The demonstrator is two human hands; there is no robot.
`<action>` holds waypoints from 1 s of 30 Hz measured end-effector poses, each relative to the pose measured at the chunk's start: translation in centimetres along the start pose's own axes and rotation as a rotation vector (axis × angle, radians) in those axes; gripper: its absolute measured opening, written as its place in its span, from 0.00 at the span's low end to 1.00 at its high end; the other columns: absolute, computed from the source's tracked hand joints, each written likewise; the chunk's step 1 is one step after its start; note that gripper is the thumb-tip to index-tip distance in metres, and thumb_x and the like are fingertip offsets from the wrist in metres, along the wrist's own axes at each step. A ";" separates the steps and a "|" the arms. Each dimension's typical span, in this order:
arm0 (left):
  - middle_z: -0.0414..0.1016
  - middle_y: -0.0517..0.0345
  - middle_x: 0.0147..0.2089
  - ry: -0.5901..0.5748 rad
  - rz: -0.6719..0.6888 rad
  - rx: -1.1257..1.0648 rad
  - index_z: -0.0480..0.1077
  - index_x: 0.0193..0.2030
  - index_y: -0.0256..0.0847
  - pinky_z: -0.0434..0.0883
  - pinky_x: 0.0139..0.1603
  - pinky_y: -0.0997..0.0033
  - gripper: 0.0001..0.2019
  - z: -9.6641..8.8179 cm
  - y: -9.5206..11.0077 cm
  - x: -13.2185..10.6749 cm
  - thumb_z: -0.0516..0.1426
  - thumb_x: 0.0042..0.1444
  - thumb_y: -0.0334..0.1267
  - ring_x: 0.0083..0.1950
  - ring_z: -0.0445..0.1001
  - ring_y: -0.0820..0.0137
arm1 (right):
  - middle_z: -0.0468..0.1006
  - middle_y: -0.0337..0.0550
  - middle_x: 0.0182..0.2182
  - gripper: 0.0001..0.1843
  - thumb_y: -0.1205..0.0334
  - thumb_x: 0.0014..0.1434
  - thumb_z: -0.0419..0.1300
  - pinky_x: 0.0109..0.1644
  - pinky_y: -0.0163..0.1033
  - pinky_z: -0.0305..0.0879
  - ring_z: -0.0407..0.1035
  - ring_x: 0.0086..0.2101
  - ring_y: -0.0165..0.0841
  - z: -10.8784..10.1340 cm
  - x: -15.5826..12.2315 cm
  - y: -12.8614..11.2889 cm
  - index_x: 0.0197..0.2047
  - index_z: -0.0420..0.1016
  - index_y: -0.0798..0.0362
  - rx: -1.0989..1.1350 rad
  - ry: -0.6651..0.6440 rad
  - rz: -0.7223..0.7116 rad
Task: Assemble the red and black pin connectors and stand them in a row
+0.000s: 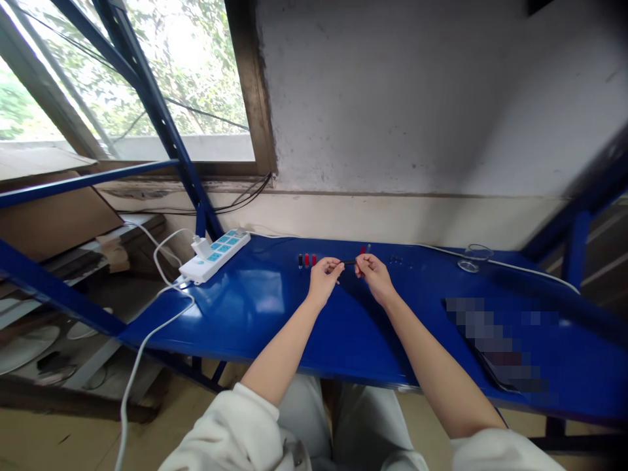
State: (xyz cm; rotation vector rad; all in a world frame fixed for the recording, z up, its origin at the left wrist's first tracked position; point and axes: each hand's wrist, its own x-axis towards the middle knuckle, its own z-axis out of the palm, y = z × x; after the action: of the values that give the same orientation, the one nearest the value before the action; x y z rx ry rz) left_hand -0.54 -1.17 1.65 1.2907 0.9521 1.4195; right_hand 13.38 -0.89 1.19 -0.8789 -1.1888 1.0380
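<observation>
Between my two hands is a thin black pen-like piece [348, 262], held level just above the blue table [275, 327]. The fingers of my left hand [324, 275] pinch its left end. My right hand [371, 271] grips the other end, and the fingertips cover much of it. Just left of my left hand stand a small black cylinder [300, 261] and two small red cylinders [311, 260] in a row. Behind my right hand, a red piece [363, 250] and a clear piece [369, 248] show in part. Some tiny dark bits [395, 260] lie to the right.
A white power strip [216, 256] with a plug and cable sits at the table's left. At the right are a clear round container [470, 265] and a dark flat item [490, 347], blurred out. Blue frame posts [161, 124] rise at the left, before a window.
</observation>
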 end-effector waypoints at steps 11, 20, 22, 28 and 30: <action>0.72 0.56 0.33 -0.172 0.371 0.736 0.69 0.32 0.39 0.65 0.42 0.66 0.03 -1.3 3.9 3.1 0.56 0.49 0.34 0.37 0.68 0.70 | 0.71 0.36 0.21 0.18 0.47 0.50 0.56 0.24 0.34 0.56 0.61 0.19 0.26 0.0 0.2 0.5 0.38 0.61 0.52 -0.101 0.003 0.064; 0.69 0.50 0.39 -0.484 0.278 1.519 0.70 0.26 0.38 0.55 0.50 0.54 0.01 -2.7 7.2 7.7 0.58 0.44 0.30 0.48 0.62 0.58 | 0.71 0.40 0.23 0.14 0.54 0.56 0.47 0.32 0.37 0.61 0.66 0.25 0.31 -1.2 -0.1 1.3 0.41 0.65 0.52 -0.714 -0.036 -0.172; 0.69 0.50 0.38 -0.477 0.273 1.520 0.69 0.25 0.38 0.54 0.50 0.54 0.03 -2.9 6.5 7.9 0.59 0.43 0.28 0.47 0.62 0.57 | 0.71 0.41 0.24 0.14 0.56 0.57 0.47 0.32 0.37 0.61 0.66 0.25 0.32 -1.3 -0.1 1.4 0.42 0.65 0.52 -0.762 -0.055 -0.184; 0.69 0.50 0.35 -0.441 0.287 1.429 0.67 0.21 0.38 0.54 0.51 0.54 0.05 -3.5 5.1 8.1 0.58 0.40 0.26 0.45 0.63 0.59 | 0.72 0.41 0.25 0.14 0.57 0.57 0.47 0.33 0.37 0.61 0.67 0.26 0.32 -1.3 -0.1 1.5 0.42 0.66 0.52 -0.805 -0.044 -0.178; 0.69 0.50 0.35 -0.434 0.288 1.416 0.67 0.22 0.38 0.54 0.51 0.55 0.05 -3.6 5.0 8.2 0.58 0.40 0.25 0.45 0.63 0.59 | 0.72 0.41 0.25 0.13 0.57 0.57 0.47 0.33 0.36 0.61 0.67 0.26 0.32 -1.3 -0.1 1.5 0.42 0.66 0.52 -0.809 -0.040 -0.179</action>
State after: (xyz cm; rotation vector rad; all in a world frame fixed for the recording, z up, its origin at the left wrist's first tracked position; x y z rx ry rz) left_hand -4.68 5.77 7.96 2.6817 1.5441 0.4110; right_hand 14.41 -0.60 -0.45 -1.3357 -1.7235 0.4048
